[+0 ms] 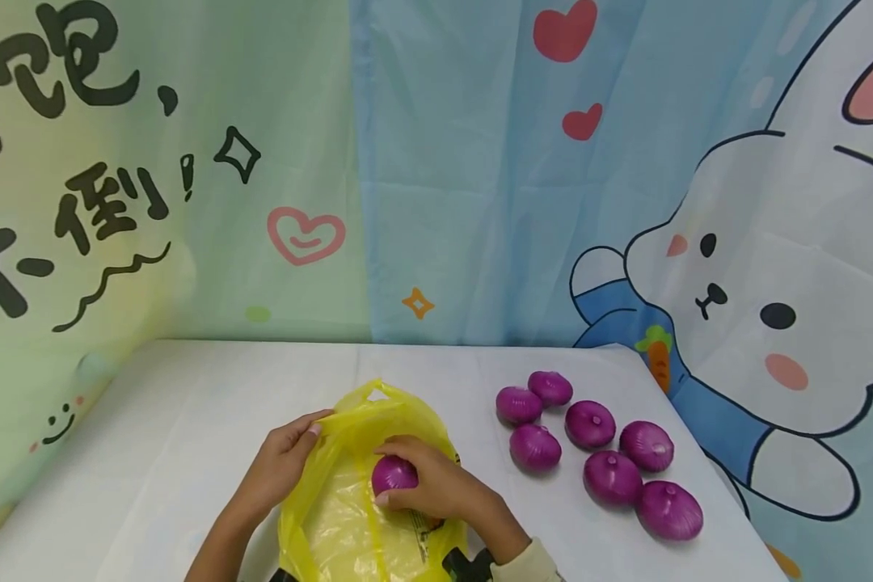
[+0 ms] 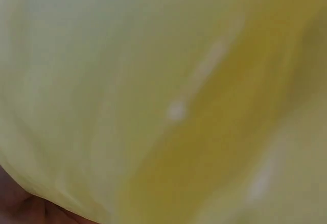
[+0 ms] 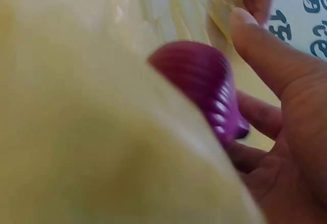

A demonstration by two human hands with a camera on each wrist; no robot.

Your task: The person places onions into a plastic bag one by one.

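My left hand (image 1: 280, 462) pinches the rim of a yellow plastic bag (image 1: 335, 517) between thumb and fingers, on the bag's left side. At the bag's opening, my right hand (image 1: 444, 485) holds a purple-red onion (image 1: 391, 475), thumb below it and fingers above. In the right wrist view the same onion (image 3: 196, 76) shows beside the fingers, partly covered by a blurred fold of the bag (image 3: 102, 132). Yellow plastic (image 2: 214, 132) fills nearly all of the left wrist view. What lies deeper in the bag is hidden.
Several more purple-red onions (image 1: 612, 478) lie loosely grouped on the white tabletop (image 1: 189, 420), right of the bag. Behind the table hangs a printed cloth (image 1: 444, 162) with hearts and a rabbit.
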